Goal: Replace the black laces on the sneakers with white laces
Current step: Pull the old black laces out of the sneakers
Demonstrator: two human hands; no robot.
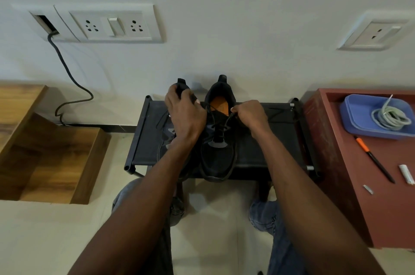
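Nearest the camera, two bare forearms reach forward over jeans-clad knees to a low black rack (258,155). On it sit two black sneakers side by side, toes toward the person. Right sneaker (219,158) has an orange insole; right hand (251,115) has fingers curled, pinching its black lace (226,123) near the top eyelets. Left hand (185,113) grips the left sneaker (167,140) at the collar, fingers wrapped over it. Right of the rack, a red desk (350,196) carries a blue tray (354,124) with coiled white laces (390,117), plus an orange-black pen (374,160). Behind, wall sockets (114,25).
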